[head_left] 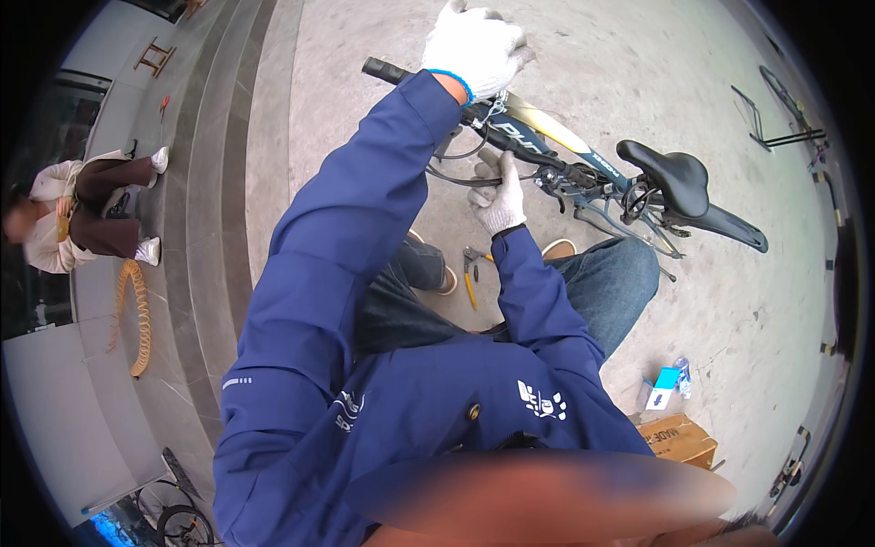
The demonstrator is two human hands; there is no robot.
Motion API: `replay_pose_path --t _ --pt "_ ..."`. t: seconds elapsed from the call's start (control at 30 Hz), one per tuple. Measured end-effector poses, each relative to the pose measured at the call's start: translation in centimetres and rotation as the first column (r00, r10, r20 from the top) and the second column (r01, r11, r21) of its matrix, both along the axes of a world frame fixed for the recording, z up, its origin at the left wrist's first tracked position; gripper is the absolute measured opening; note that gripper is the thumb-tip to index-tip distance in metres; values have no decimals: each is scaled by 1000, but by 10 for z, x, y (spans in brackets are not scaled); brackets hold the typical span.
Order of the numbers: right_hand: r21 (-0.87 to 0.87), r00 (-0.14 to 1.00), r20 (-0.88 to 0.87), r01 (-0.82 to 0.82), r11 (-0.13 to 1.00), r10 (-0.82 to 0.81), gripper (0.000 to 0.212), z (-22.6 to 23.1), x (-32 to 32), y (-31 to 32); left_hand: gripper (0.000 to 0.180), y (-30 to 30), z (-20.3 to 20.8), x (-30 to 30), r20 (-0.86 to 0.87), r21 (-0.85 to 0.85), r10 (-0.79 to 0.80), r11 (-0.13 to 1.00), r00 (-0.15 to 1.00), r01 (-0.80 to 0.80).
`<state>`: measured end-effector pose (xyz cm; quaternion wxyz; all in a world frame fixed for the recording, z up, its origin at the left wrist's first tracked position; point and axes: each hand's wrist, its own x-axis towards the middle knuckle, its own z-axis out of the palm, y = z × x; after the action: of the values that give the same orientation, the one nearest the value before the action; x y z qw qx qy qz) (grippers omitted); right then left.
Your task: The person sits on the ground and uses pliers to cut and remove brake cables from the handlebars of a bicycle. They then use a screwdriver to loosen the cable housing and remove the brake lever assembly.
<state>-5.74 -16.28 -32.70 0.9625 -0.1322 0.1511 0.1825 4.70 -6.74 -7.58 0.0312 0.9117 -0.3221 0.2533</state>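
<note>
A bicycle with a dark and pale-yellow frame lies before me, its black saddle to the right. My left hand, in a white knitted glove, is beside the black handlebar grip. Its fingers curl downward, and whatever they hold is hidden beneath the glove. Lower down, my gloved right hand is closed around a black cable that loops out near the handlebar. Yellow-handled pliers rest on the ground between my feet.
Stone steps run along the left, where a seated person and a coiled orange hose are. A cardboard box and a small blue-white box stand at lower right. Another bicycle frame is far right.
</note>
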Motion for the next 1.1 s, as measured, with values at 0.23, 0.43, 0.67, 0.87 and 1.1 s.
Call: replay_pose_path --t 0.23,0.43,0.67,0.87,1.1 --pt "-421 992 73 126 898 -105 44 58 -18 17 38 -1 -6 3 63 65 71 995 996 -75" --pt "-399 983 183 81 913 -7 49 57 -23 30 39 -2 -5 6 -2 69 19 997 1000 -19" --pt "-291 984 -136 -153 944 118 39 -30 -33 16 35 4 -4 7 81 104 -94 991 992 86" --pt "-434 961 -224 -248 866 164 34 -64 -32 17 31 16 3 11 176 203 -247 956 953 210" --pt "-973 983 185 185 -139 15 41 -58 -8 -18 26 34 11 11 -210 -177 -286 952 935 251"
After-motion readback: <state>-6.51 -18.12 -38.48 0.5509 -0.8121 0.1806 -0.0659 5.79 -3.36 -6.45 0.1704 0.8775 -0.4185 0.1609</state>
